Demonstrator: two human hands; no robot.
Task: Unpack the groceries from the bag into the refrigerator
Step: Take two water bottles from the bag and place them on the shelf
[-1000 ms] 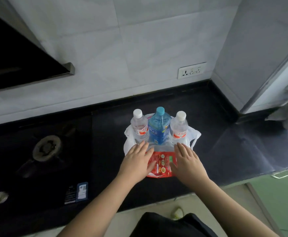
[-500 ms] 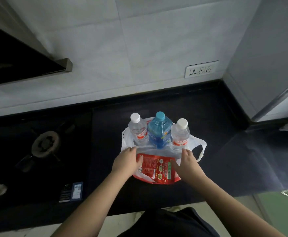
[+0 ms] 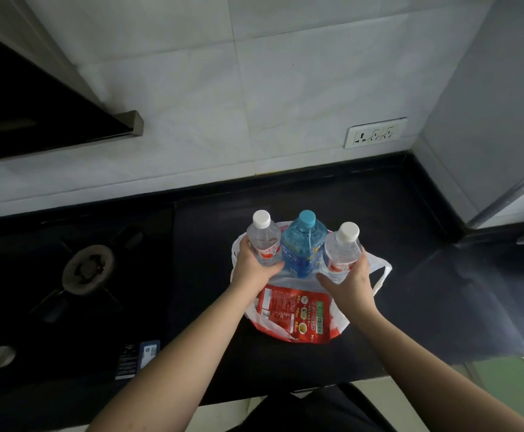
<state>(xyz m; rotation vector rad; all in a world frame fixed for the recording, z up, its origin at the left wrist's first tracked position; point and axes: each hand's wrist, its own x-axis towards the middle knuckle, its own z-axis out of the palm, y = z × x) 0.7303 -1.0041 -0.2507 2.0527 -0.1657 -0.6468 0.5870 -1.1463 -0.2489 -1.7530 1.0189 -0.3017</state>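
Observation:
A white plastic bag [image 3: 379, 269] lies flattened on the black counter. Three bottles stand upright on it in a row. My left hand [image 3: 251, 269] wraps around the left clear bottle [image 3: 263, 241], which has a white cap and a red label. My right hand [image 3: 352, 282] wraps around the right clear bottle [image 3: 341, 247] of the same kind. Between them stands a larger blue bottle [image 3: 302, 244] with a blue cap, touched by neither hand. A red food packet [image 3: 295, 313] lies flat on the bag, just in front of the bottles, between my forearms.
A gas burner [image 3: 87, 269] sits in the black counter [image 3: 363, 219] to the left, under a dark range hood [image 3: 36, 113]. A wall socket [image 3: 376, 132] is on the tiled wall behind. A grey refrigerator side [image 3: 488, 120] rises at the right. A small dark packet [image 3: 137, 358] lies near the front edge.
Both hands left the red packet and moved forward to the two clear bottles, closing around them. The packet lies flat on the bag.

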